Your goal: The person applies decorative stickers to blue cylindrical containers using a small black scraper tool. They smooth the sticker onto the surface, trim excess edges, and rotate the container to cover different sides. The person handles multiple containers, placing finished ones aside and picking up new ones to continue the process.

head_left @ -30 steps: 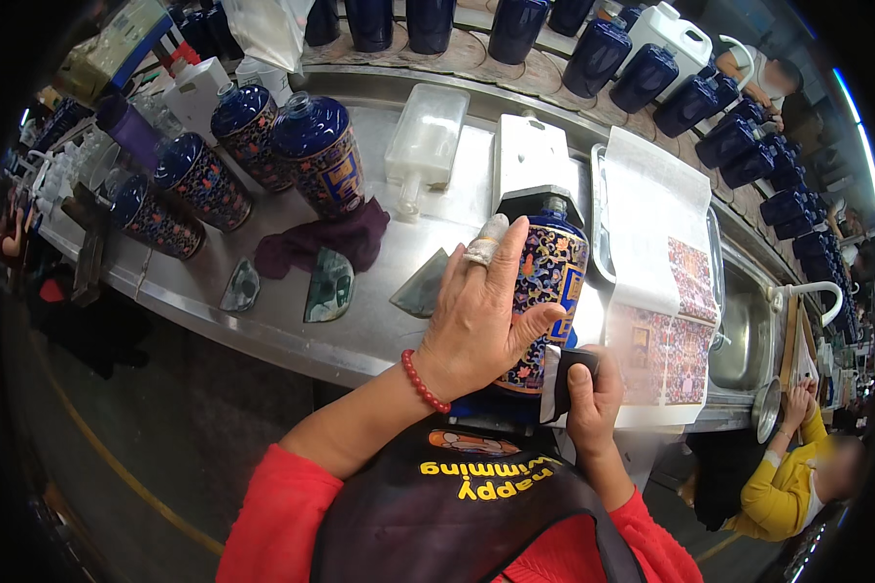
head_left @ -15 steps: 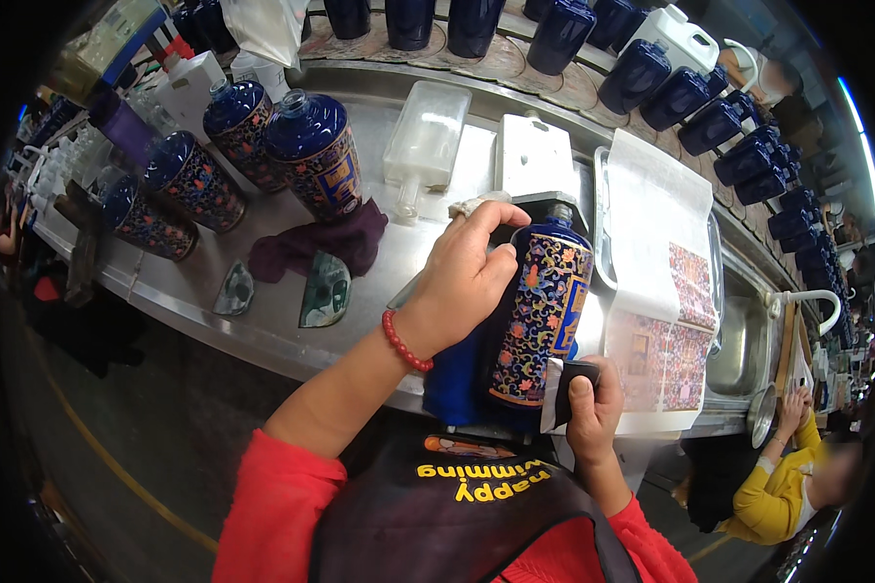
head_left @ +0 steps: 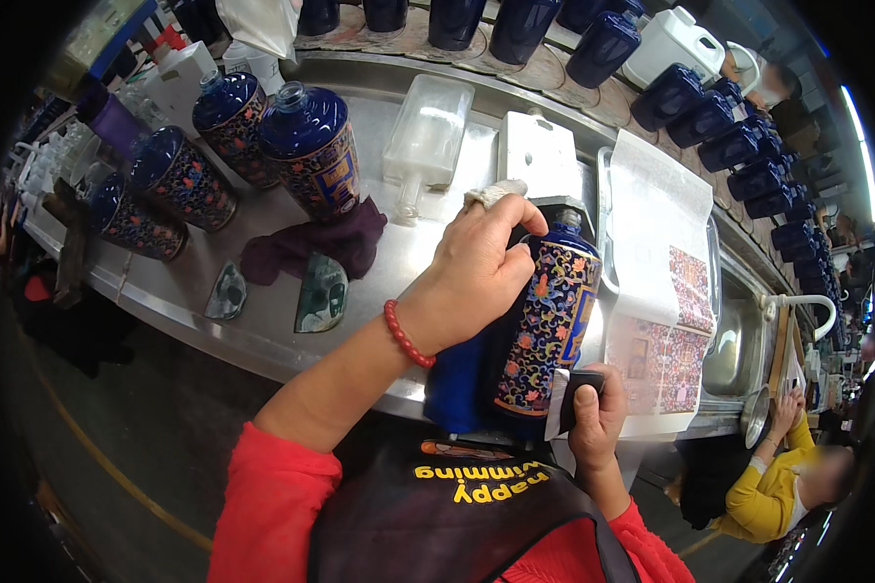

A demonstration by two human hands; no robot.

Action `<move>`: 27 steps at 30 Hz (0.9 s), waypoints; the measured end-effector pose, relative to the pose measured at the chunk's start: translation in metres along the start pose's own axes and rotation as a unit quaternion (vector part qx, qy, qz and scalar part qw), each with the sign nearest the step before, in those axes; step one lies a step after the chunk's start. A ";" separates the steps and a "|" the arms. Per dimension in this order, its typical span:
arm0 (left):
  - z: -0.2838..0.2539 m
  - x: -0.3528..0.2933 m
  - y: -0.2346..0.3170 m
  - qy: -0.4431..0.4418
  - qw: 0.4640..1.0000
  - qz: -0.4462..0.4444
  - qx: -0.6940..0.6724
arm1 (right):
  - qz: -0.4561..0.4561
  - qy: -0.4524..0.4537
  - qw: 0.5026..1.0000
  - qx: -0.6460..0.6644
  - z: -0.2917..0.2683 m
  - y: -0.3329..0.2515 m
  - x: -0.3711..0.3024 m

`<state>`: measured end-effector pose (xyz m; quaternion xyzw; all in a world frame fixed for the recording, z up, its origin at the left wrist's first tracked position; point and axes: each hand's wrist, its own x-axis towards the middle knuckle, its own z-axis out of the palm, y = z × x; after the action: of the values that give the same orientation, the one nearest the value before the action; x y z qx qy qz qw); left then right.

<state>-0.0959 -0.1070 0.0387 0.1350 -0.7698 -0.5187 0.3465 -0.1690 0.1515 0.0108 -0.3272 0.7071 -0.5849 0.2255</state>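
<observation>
1. Take as landmark: large white paper sheet with printed floral panels (head_left: 656, 282).
2. Find glossy dark-blue bottle in a dense multicoloured floral wrap (head_left: 549, 311) just left of sheet, neck pointing away from the body. Cannot tell whether propped or lying.
3. Left hand (head_left: 476, 272), left of sheet at bottle's shoulder: thumb and index bent close together, other fingers curled, whitish covering (head_left: 496, 193) on one finger. Cannot tell whether pinching or merely touching.
4. Right hand (head_left: 593, 428), by sheet's lower left edge: pinching flat black pad (head_left: 578, 382) with white strip (head_left: 558, 403), thumb on top, against bottle's lower side.
5. Note bright-blue cloth (head_left: 457, 384) left of sheet, beyond bottle; crumpled purple cloth (head_left: 272, 251) farther left; white rectangular box (head_left: 537, 146) near sheet's upper left edge.
6. Risk, as judged: could crease or shift the wrap, if loosely bonded, by pressing unevenly with pad's edge.
7. Could also let bottle roll or slide toward sheet, given slack left-hand contact. Might scuff the pattern with grit under pad.
</observation>
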 end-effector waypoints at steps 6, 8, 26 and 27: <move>-0.002 0.000 -0.001 -0.021 1.000 -0.007 0.018 | -0.006 0.004 1.000 -0.004 0.000 0.001 0.001; -0.005 0.000 -0.001 -0.035 0.999 -0.016 0.030 | -0.005 0.005 1.000 -0.003 0.000 0.001 0.001; 0.004 -0.031 0.003 0.036 0.938 0.149 0.312 | -0.009 -0.009 1.000 -0.023 -0.002 0.002 0.002; 0.003 -0.031 0.003 0.040 0.936 0.144 0.317 | -0.003 -0.015 1.000 -0.024 -0.002 0.001 0.002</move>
<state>-0.0748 -0.0860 0.0280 0.1458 -0.8912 -0.1860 0.3872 -0.1719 0.1521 0.0103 -0.3431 0.7164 -0.5639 0.2260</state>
